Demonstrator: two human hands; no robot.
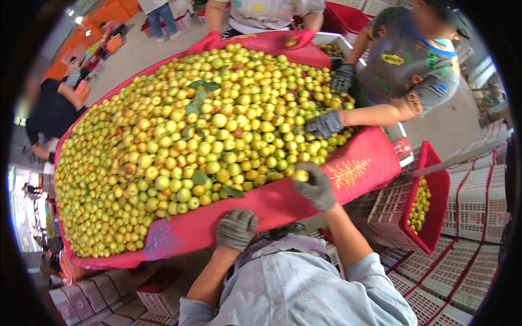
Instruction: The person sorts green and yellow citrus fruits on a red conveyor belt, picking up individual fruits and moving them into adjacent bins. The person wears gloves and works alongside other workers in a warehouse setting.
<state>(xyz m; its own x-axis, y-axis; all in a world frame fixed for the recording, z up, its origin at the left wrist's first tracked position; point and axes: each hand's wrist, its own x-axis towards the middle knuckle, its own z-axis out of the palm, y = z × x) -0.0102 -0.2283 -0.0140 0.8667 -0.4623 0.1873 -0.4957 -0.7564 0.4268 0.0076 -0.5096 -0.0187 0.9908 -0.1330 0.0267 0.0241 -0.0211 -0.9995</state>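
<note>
A large heap of small yellow-green fruits, some blushed red, covers a table draped in red cloth. My right hand, in a grey knit glove, holds one yellowish fruit between thumb and fingers at the heap's near right edge. On the cloth's near edge rests my left hand, also in a grey glove, with its fingers together and bent downward; whether anything is under them is hidden. Green leaves lie among the fruits.
Across the right end, a co-worker's gloved hands touch the fruits. Another person's red-gloved hands are at the far edge, one holding a fruit. A red-lined plastic crate with fruits stands at right. Stacked white crates flank it; more stand at lower left.
</note>
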